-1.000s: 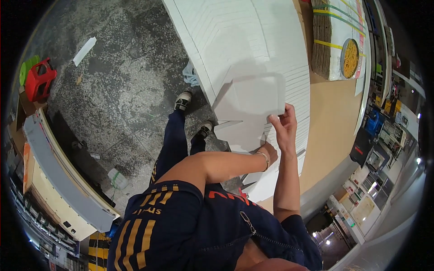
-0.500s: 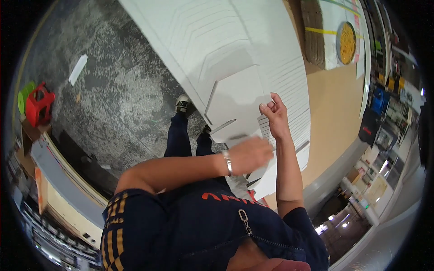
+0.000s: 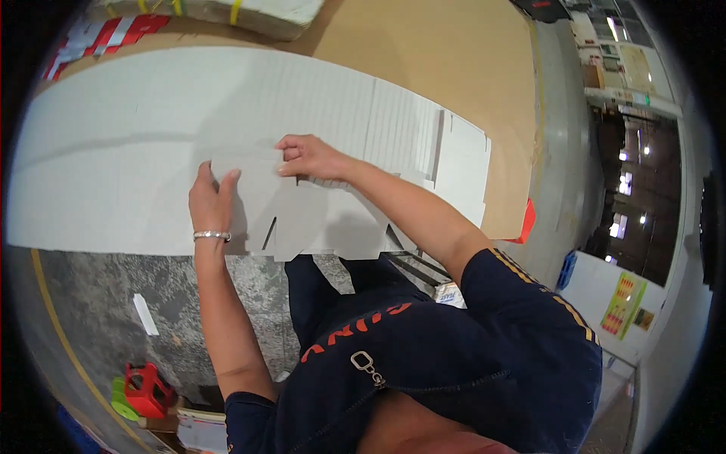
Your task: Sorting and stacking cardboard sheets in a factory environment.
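Observation:
A flat white cardboard blank [image 3: 261,193], with slots and cut flaps, lies over the layered white sheets near the table's front edge. My left hand [image 3: 210,203], with a metal bracelet at the wrist, grips the blank's left edge between thumb and fingers. Its far right corner is pinched by my right hand [image 3: 308,157], fingers curled and thumb beneath them. Beneath spreads a stack of larger white cardboard sheets [image 3: 128,181], their edges fanned in steps behind my right hand.
Brown board [image 3: 454,53] covers the table beyond the sheets. A strapped bundle [image 3: 280,17] stands at the back, with red and white pieces [image 3: 113,36] left of it. On the floor at lower left are a red stool [image 3: 147,390] and a white strip [image 3: 145,314].
My view has turned to the right, so the table now lies across it. My left hand, blurred before, has moved out to the blank's left edge; the right hand still holds the blank.

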Motion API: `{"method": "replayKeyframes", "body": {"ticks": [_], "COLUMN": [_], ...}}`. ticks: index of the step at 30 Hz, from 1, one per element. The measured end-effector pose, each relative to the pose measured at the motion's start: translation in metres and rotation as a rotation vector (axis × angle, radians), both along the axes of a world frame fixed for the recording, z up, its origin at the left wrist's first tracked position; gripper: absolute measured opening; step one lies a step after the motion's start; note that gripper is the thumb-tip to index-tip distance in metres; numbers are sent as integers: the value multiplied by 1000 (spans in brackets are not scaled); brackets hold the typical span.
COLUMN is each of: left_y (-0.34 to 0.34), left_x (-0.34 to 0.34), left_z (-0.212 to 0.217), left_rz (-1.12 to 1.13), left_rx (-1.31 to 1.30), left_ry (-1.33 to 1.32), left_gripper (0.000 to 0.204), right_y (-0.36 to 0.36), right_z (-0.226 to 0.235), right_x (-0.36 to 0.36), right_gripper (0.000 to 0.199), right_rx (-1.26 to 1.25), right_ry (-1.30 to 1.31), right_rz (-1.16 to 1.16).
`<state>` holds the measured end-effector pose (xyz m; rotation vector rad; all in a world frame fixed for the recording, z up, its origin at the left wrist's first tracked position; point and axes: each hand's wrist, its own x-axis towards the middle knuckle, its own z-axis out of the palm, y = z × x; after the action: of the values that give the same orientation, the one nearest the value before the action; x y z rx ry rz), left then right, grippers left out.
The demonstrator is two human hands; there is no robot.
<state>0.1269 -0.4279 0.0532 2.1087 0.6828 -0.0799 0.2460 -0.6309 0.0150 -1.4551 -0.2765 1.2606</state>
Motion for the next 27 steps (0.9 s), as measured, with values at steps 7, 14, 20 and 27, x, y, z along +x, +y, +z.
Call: {"method": "replayKeyframes", "body": {"ticks": [7,14,20,27], "left_y": [2,3,5,12], "left_x": [-10,-19,-11,-18], "left_z": [-22,-42,-34,-40], "left_rz": [48,65,-20,79], "left_rx": [-4,-5,-94,-186], "left_ry": [46,-198,-80,-127], "left_gripper": [47,46,36,35], "right_y": [-156,-459,-495,-498], "right_z": [45,1,-4,26], "right_x": [14,-5,9,17], "right_gripper": [44,68,44,32], "right_rx": [-548,-1041,-908,-591], "right_ry": [-971,-481,-408,-251], "right_rz": [-512,-845,-1069,-1169]}}
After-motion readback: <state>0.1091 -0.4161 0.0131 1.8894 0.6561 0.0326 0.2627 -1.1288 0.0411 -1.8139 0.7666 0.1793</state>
